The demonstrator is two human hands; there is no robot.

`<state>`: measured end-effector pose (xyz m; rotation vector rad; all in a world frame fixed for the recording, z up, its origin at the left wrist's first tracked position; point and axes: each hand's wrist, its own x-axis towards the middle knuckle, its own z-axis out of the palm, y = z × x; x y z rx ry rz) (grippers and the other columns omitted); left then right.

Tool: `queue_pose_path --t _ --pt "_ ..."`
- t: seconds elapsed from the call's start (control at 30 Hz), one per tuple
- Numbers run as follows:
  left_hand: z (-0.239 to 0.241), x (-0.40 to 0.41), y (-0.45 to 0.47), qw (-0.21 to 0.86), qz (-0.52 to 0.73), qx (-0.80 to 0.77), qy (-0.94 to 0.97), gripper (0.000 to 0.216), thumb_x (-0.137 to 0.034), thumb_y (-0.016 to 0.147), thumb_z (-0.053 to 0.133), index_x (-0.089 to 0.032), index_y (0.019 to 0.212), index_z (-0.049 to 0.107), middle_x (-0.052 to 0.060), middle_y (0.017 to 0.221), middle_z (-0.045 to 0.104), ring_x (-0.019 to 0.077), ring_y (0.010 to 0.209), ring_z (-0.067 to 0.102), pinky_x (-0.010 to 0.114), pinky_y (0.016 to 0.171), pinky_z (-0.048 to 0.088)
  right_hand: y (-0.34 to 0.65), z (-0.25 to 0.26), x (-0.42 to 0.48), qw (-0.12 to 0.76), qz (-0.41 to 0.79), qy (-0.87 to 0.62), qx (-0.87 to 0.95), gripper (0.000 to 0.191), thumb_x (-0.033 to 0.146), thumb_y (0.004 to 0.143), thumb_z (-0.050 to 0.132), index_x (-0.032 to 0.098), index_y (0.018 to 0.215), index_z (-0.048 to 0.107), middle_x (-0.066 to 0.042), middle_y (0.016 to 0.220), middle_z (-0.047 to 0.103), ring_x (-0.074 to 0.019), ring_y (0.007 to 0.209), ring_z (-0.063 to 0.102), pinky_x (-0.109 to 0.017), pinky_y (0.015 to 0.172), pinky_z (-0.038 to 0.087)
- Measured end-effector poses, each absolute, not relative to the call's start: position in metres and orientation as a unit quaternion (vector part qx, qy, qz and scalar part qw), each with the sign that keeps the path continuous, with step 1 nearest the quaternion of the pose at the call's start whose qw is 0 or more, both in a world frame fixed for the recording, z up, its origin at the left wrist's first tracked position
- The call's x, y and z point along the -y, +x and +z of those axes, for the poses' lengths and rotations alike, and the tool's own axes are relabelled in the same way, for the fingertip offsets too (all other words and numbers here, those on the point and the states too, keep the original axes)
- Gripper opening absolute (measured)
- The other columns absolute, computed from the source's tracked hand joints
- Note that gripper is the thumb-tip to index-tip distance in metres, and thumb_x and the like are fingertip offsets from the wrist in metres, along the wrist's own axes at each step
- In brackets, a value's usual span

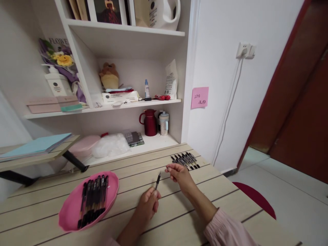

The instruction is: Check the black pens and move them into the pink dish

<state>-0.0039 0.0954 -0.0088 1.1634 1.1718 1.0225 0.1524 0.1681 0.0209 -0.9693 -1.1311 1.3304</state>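
Observation:
My left hand point(148, 204) is closed around a gel pen point(158, 180), whose black grip and bare tip point up and away from me. Just right of the tip, my right hand point(178, 175) is pinched, thumb against forefinger; anything between them is too small to make out. On the left, a pink scalloped tray point(63, 216) carries several black-capped pens point(93, 200) lying side by side. Beyond my right hand, more pens point(185, 160) lie in a row on the slatted wooden table point(169, 218).
A small raised stand point(55, 151) with blue paper point(38, 146) is at the left. White shelving point(128, 39) backs the table, holding a red jug point(150, 123), a cup point(164, 123) and a cotton-like bundle point(110, 146). A red stool point(256, 200) stands past the right edge.

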Motion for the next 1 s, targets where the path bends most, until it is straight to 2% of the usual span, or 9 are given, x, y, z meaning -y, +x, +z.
queue_pose_path --t 0.1,0.3,0.47,0.87,0.93,1.0 --pt "-0.005 -0.092 -0.002 0.561 0.423 -0.496 0.51 0.031 -0.049 0.076 0.046 -0.019 0.072 0.046 -0.01 0.038 0.037 0.0036 0.031 0.017 0.019 0.035 0.008 0.15 0.027 -0.161 0.546 0.595 -0.385 0.448 0.03 0.037 0.061 0.068 0.015 0.08 0.061 -0.004 0.076 0.066 -0.0036 0.04 0.038 -0.019 0.039 0.022" --pt "-0.003 -0.09 0.001 0.553 0.426 -0.494 0.518 0.03 -0.048 0.075 0.049 -0.018 0.07 0.048 -0.009 0.038 0.036 0.005 0.036 0.018 0.02 0.039 0.008 0.145 0.025 -0.157 0.532 0.598 -0.379 0.464 0.03 0.039 0.059 0.069 0.016 0.074 0.061 0.001 0.066 0.061 -0.0027 0.039 0.036 -0.018 0.038 0.021" --pt "-0.001 -0.088 0.001 0.559 0.416 -0.493 0.521 0.031 -0.05 0.074 0.048 -0.019 0.07 0.046 -0.009 0.039 0.036 0.005 0.037 0.018 0.021 0.04 0.008 0.143 0.027 -0.154 0.503 0.598 -0.382 0.493 0.03 0.042 0.058 0.069 0.016 0.069 0.06 0.006 0.049 0.05 -0.0039 0.038 0.034 -0.019 0.038 0.02" --pt "-0.005 -0.089 0.0 0.511 0.423 -0.508 0.55 0.026 -0.043 0.078 0.045 -0.019 0.07 0.046 -0.01 0.039 0.036 0.0055 0.034 0.021 0.021 0.038 0.012 0.141 0.026 -0.152 0.474 0.604 -0.407 0.495 0.033 0.046 0.057 0.07 0.016 0.062 0.055 0.009 0.038 0.041 -0.0038 0.033 0.031 -0.019 0.036 0.015" --pt "-0.004 -0.089 0.0 0.516 0.423 -0.504 0.55 0.025 -0.043 0.078 0.045 -0.019 0.07 0.047 -0.01 0.039 0.037 0.0056 0.034 0.021 0.021 0.038 0.012 0.143 0.027 -0.152 0.477 0.61 -0.395 0.495 0.033 0.045 0.057 0.07 0.016 0.063 0.057 0.008 0.04 0.044 -0.0038 0.034 0.032 -0.019 0.036 0.015" --pt "-0.004 -0.088 0.0 0.522 0.423 -0.496 0.55 0.025 -0.043 0.078 0.046 -0.019 0.069 0.047 -0.01 0.039 0.037 0.0057 0.034 0.02 0.021 0.039 0.012 0.145 0.028 -0.151 0.479 0.626 -0.37 0.492 0.034 0.046 0.058 0.07 0.015 0.071 0.06 0.004 0.052 0.055 -0.0033 0.036 0.035 -0.019 0.036 0.015"
